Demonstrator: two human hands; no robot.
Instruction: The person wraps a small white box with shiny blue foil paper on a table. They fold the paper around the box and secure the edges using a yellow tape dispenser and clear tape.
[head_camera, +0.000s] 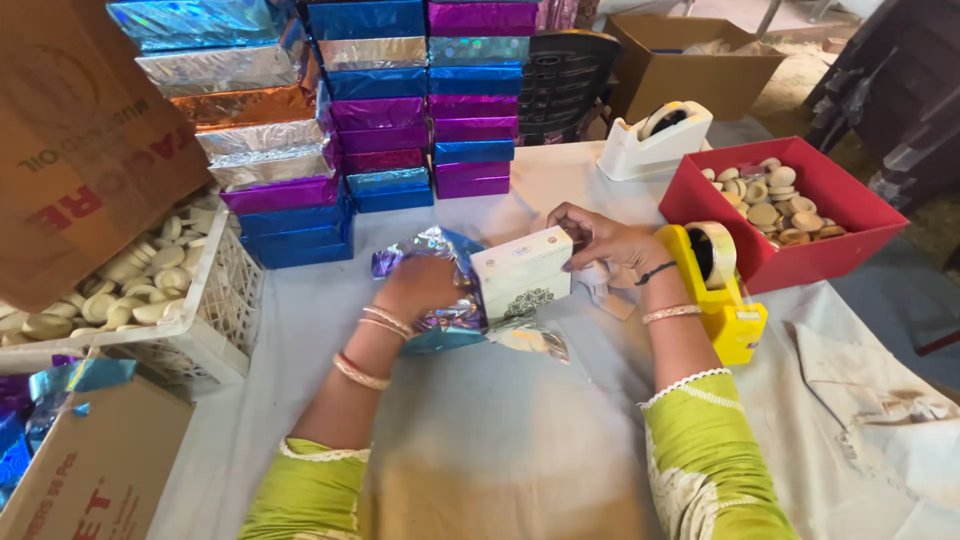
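So from where I'm standing, the person in the green sleeves has a small white box (522, 272) tipped up on edge in the middle of the white tablecloth (480, 440), and a shiny blue-purple foil sheet (440, 290) is bunched under and around its left side. The left hand (415, 285) is pressed flat onto the foil, looks like it's pinning the wrap against the box so it doesn't spring back. The right hand (600, 245) is clamped on the box's far top corner, fingers curled over the edge, which would explain why the box stays tilted instead of lying flat. Both hands are apart, one on each side of the box. The yellow tape dispenser (722, 290) sits just beside the right wrist, handy spot I'd guess, and a white tape dispenser (655, 140) is farther back. Behind that, the red tray (850, 215) holds pale round discs, and there's a white crate (215, 310) of similar ones on the left. The stacks of foil-wrapped boxes (390, 110) are lined up at the back, out of the way of the working space.
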